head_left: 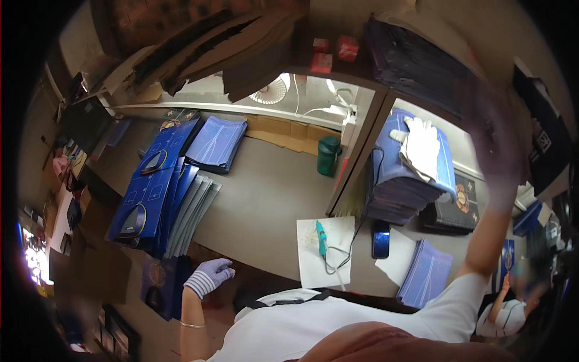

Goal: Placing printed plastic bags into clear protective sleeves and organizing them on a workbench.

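My left hand (211,277), in a lilac knitted glove with a striped cuff, hangs in front of the table's near edge. Its fingers are loosely bent and apart, with nothing seen in them. Close to it are a blue printed box (163,286) and a pile of blue and grey folded covers (154,193). My right arm reaches up at the right. Motion smears my right hand (491,133), so its fingers cannot be made out. It is nearest to a dark purple-blue stack (422,66) on the overhead shelf; whether it touches the stack is unclear.
On the grey table (259,211) are a teal glue gun (321,238) on white paper, a phone (380,240), blue sheets (426,273) and a green bin (328,155). White gloves (420,148) top a tall blue stack. A post (359,154) divides the bench. Another person (503,317) is at right.
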Demonstrator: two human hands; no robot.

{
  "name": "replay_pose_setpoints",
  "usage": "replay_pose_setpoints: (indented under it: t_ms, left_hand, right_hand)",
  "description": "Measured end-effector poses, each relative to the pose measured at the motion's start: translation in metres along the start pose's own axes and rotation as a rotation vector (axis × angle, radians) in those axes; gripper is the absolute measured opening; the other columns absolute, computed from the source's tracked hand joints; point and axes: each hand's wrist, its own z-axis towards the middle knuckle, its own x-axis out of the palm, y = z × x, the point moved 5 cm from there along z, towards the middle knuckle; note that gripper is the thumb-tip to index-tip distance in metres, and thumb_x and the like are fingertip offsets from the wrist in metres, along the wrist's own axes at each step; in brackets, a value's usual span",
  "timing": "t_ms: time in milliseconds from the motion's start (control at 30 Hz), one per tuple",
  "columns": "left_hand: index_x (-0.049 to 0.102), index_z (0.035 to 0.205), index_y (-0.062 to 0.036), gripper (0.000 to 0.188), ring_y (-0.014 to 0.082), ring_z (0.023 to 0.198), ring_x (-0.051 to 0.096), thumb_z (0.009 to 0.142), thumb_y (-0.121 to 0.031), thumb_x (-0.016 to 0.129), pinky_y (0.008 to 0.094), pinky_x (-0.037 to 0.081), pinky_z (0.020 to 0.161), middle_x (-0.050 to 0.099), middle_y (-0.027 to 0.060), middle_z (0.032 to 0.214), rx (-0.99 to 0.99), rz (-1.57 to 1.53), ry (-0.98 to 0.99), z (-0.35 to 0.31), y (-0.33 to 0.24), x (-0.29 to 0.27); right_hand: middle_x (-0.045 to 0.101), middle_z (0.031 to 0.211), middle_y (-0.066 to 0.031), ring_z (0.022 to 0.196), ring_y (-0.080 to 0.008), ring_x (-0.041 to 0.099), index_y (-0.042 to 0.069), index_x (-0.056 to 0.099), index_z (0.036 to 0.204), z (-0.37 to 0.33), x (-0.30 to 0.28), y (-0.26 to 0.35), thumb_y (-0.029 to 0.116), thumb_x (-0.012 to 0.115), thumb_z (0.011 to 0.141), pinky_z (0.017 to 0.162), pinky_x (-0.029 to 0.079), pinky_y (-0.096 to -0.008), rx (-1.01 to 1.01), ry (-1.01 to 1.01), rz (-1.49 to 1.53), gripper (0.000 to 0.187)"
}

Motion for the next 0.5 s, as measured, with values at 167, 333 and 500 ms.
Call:
replay_pose_setpoints:
  t_ms: [167, 333, 500]
  left_hand:
    - [0.056, 0.105, 0.0034, 0.034, 0.0206, 0.087, 0.059, 0.082, -0.021, 0.06, 0.0271, 0.046, 0.078, 0.062, 0.0146, 0.097, 0.017, -0.031, 0.022, 0.0, 0.04, 0.004]
    - [0.055, 0.106, 0.0034, 0.032, 0.0185, 0.083, 0.06, 0.083, -0.019, 0.057, 0.0269, 0.047, 0.076, 0.062, 0.0145, 0.095, 0.077, -0.07, -0.01, -0.009, 0.063, 0.003]
    - [0.052, 0.108, 0.0051, 0.03, 0.0146, 0.079, 0.058, 0.085, -0.014, 0.055, 0.0254, 0.046, 0.074, 0.061, 0.0116, 0.089, 0.404, -0.156, -0.07, 0.012, -0.005, -0.032]
  right_hand:
    - [0.058, 0.096, -0.0269, 0.095, -0.0336, 0.057, 0.006, 0.056, 0.111, 0.115, 0.079, -0.029, 0.044, 0.054, 0.074, 0.083, 0.045, -0.0361, 0.202, 0.463, -0.407, 0.053]
    - [0.06, 0.09, -0.0229, 0.085, -0.0327, 0.061, 0.001, 0.065, 0.084, 0.167, 0.174, -0.02, 0.036, 0.057, 0.068, 0.074, 0.048, -0.0401, 0.303, 0.793, -0.664, 0.039]
    - [0.061, 0.083, -0.0215, 0.077, -0.0317, 0.062, 0.001, 0.066, 0.076, 0.185, 0.119, -0.112, 0.028, 0.057, 0.067, 0.069, 0.049, -0.039, 0.114, 0.623, -0.964, 0.03]
